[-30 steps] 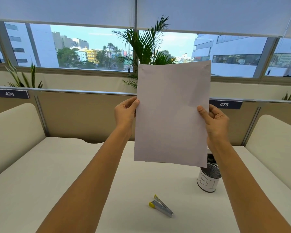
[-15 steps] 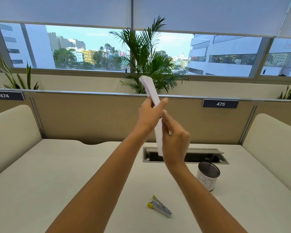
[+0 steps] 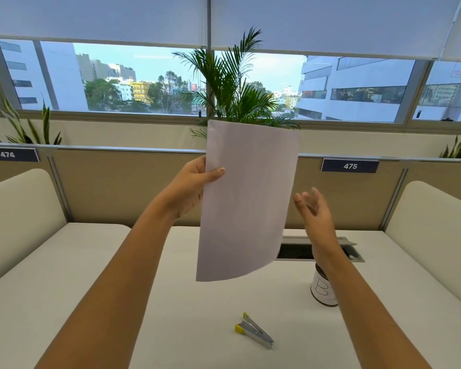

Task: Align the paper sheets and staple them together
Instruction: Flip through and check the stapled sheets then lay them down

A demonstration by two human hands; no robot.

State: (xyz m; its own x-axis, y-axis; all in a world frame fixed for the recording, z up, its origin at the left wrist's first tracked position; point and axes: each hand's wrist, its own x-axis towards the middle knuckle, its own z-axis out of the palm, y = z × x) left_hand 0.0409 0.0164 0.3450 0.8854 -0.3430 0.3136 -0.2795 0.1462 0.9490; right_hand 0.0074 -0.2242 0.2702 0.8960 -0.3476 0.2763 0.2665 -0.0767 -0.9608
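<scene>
My left hand (image 3: 190, 189) grips the white paper sheets (image 3: 248, 201) by their left edge, thumb on the front, holding them upright in the air above the desk. The sheets face me and curl a little at the lower right. My right hand (image 3: 316, 211) hovers just right of the sheets with fingers spread, touching nothing. A small silver stapler with yellow ends (image 3: 254, 331) lies on the white desk (image 3: 64, 302) below the sheets, between my forearms.
A mesh pen cup with a white label (image 3: 322, 288) stands behind my right forearm. An open cable tray (image 3: 296, 251) is cut into the desk's back. A tan partition (image 3: 117, 187) with number plates and padded side panels enclose the desk.
The sheets were edge-on between both hands; they have turned to face me again. My right hand has let go and moved off to the right, while the left keeps hold.
</scene>
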